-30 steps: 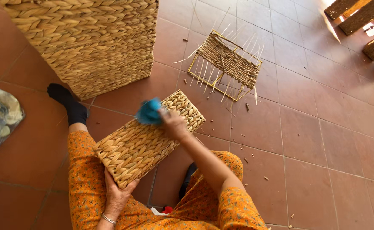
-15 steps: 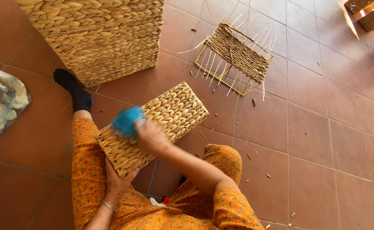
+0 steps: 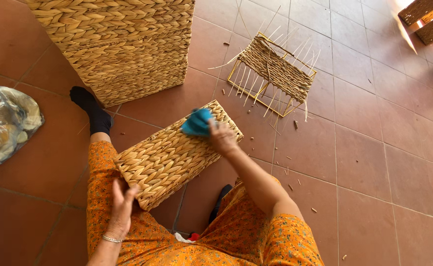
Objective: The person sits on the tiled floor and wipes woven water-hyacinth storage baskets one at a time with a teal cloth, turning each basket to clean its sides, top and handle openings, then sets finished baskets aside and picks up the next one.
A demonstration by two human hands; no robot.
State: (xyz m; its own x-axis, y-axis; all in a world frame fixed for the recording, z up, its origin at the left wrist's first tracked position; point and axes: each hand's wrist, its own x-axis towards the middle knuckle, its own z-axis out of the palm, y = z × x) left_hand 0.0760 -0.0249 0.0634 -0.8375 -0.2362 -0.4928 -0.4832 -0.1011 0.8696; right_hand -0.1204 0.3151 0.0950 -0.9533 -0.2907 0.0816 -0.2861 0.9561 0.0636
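Note:
A small rectangular woven straw basket lies on its side across my lap and the tiled floor. My left hand is pressed against its near end, fingers spread on the weave. My right hand grips a blue cloth and holds it against the basket's far upper side. I sit on the floor in orange patterned clothes, with one leg in a black sock stretched forward.
A tall stack of woven baskets stands at the back left. A half-woven basket on a yellow wire frame with loose strands stands ahead. A plastic bag lies at the left. Straw bits litter the tiles.
My right hand with the blue cloth slid down the basket toward me, then back up to the far end. My left hand stayed on the near end.

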